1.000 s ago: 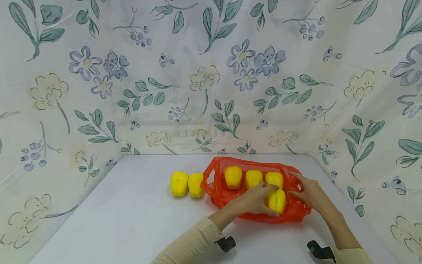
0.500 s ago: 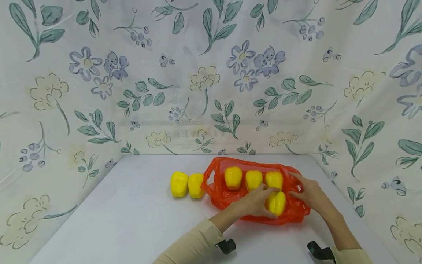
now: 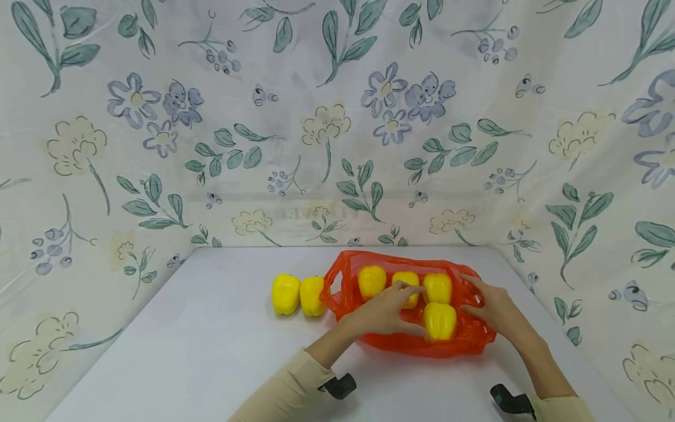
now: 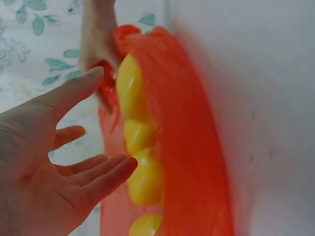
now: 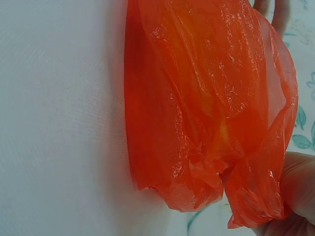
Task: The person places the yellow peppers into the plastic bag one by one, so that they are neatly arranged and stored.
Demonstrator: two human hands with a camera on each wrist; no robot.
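Note:
A red plastic bag point(image 3: 416, 346) lies spread on the white table with several yellow bell peppers in it. The pepper point(image 3: 440, 321) nearest the front right sits just beyond the fingertips of my left hand point(image 3: 377, 316), whose spread fingers hold nothing. That hand partly hides the middle pepper point(image 3: 405, 280) of the back row in the head view; the left wrist view shows its palm point(image 4: 39, 177) with the fingers extended. At the bag's right end, my right hand point(image 3: 495, 308) grips the crumpled plastic point(image 5: 256, 191). Part of the right thumb point(image 5: 301, 184) appears in the right wrist view.
Two more yellow bell peppers point(image 3: 286, 294) stand side by side on the table, left of the bag, next to its handle loop. A floral cloth point(image 3: 327, 129) hangs behind and along both sides of the table point(image 3: 200, 351).
My left hand has let go of the front right bell pepper and drawn back to the left, leaving it standing in the bag. The right hand stays at the bag's right end.

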